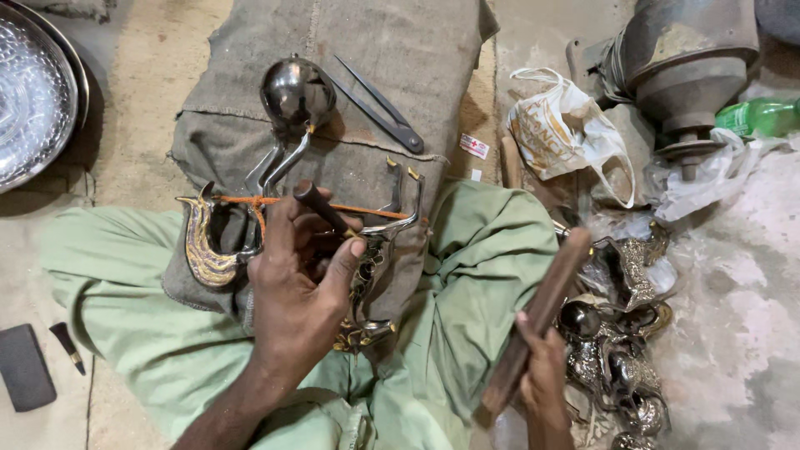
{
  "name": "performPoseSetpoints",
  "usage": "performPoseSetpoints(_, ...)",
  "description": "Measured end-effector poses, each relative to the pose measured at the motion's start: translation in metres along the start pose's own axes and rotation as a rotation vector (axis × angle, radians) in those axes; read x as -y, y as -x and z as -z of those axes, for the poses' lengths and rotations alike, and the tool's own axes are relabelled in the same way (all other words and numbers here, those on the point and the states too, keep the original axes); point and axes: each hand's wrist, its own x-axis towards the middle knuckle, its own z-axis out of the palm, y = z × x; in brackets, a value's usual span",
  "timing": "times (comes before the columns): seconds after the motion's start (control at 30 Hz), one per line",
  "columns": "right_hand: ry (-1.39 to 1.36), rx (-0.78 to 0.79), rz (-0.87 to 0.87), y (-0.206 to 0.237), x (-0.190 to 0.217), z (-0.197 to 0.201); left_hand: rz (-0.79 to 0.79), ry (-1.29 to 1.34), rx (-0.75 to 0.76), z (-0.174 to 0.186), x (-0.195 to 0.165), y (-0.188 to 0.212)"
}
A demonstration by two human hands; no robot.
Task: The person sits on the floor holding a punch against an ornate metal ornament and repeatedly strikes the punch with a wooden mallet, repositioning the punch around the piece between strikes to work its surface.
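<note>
Left hand (pixel 296 283) grips chisel (pixel 321 208); right hand (pixel 542 371) holds wooden mallet (pixel 537 317).

A metalworker's floor workshop: the person sits cross-legged on bare concrete, a burlap pad (pixel 367 92) across the lap as a bench. Around lie dividers (pixel 379 112), a hammered metal tray (pixel 33 92), a heap of ornate metal pieces (pixel 621 358) and a heavy machine part (pixel 683 58).

My left hand (pixel 304 279) is covering the tip of the dark punch (pixel 323 208) and the metal piece beneath it. The hammered tray (pixel 33 92) is running off the left edge, my right wrist off the bottom.
</note>
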Motion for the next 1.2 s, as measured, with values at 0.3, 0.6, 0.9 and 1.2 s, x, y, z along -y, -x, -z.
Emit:
performPoseSetpoints(0.3, -0.096, 0.448, 0.932, 0.063, 0.169, -0.023, -0.102, -0.043, -0.079, 0.002, -0.001, 0.008)
performPoseSetpoints(0.6, 1.299, 0.542, 1.244, 0.060, 0.278, -0.122, -0.223, -0.196, -0.145, -0.009, 0.008, 0.011)
performPoseSetpoints(0.9, 1.938, 0.410, 1.345, 0.085, 0.355, -0.160, -0.206, -0.204, -0.144, -0.012, 0.004, 0.006)
performPoseSetpoints(1.2, 1.755, 0.484, 1.295, 0.071, 0.349, -0.140, -0.244, -0.231, 0.019, -0.005, -0.007, -0.005)
